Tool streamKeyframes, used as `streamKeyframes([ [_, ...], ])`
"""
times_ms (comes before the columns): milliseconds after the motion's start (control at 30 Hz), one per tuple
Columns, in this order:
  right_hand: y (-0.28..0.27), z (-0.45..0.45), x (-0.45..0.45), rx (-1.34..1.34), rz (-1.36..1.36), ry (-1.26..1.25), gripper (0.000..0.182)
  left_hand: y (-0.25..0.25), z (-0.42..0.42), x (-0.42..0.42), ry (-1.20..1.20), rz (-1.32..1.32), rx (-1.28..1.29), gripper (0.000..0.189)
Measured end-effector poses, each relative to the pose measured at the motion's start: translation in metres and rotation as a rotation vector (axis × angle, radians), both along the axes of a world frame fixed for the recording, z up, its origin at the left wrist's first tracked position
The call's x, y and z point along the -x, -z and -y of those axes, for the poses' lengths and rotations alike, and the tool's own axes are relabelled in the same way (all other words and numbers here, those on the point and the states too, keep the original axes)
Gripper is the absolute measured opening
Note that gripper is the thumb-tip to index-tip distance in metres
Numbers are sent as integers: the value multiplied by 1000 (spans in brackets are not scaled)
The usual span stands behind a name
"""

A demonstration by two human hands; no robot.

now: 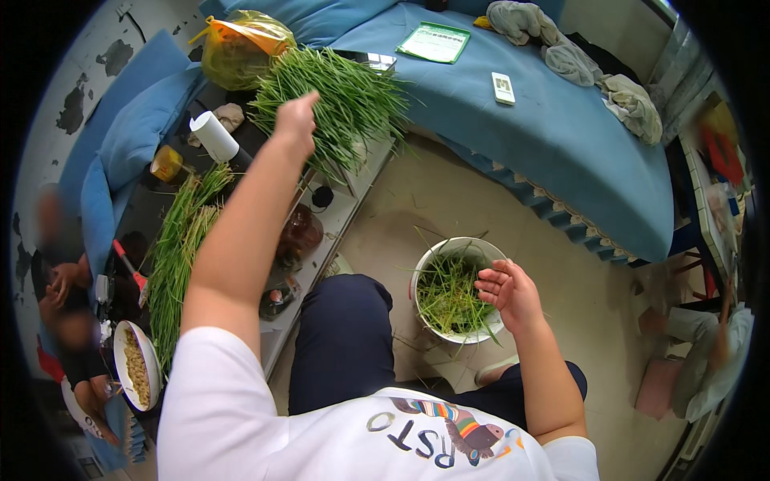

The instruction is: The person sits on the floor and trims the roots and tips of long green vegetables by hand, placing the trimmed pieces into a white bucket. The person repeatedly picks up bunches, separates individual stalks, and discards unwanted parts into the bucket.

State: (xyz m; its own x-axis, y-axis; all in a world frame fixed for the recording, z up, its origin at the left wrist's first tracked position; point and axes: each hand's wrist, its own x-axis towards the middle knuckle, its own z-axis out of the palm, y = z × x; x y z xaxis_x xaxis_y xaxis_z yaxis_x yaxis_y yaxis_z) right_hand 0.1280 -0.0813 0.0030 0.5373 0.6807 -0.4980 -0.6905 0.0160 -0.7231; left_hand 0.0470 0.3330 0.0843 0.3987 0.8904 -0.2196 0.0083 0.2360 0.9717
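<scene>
My left hand (296,127) is at the near left side of a large heap of long green stalks, probably garlic chives (346,99). Its fingers are curled, and whether any stalks are between them is hidden. Over the right rim of a white bucket (421,264) hangs my right hand (510,296), palm visible, fingers loosely bent and apart, holding nothing. Inside the bucket are green and yellowish plant trimmings (454,294). A second bundle of stalks (183,258) lies along the table, left of my left forearm.
A yellow plastic bag (243,51), paper roll (214,137) and bowl of light brown pieces (137,367) are on the left. Below the tabletop, a shelf (328,240) holds jars. A blue-covered couch (481,120) carries a white phone-like device (503,88). People sit at both sides.
</scene>
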Motion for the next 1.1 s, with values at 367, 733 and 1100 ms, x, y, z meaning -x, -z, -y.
streamKeyframes([
  [367, 9, -3, 12, 22, 27, -77, 19, 86, 192, 46, 676, -224, -610, 38],
  [733, 17, 22, 26, 184, 157, -28, 17, 94, 253, 54, 590, -196, -1179, 11],
  [1100, 55, 75, 61, 363, 97, 13, 17, 91, 233, 55, 597, -56, -522, 25],
])
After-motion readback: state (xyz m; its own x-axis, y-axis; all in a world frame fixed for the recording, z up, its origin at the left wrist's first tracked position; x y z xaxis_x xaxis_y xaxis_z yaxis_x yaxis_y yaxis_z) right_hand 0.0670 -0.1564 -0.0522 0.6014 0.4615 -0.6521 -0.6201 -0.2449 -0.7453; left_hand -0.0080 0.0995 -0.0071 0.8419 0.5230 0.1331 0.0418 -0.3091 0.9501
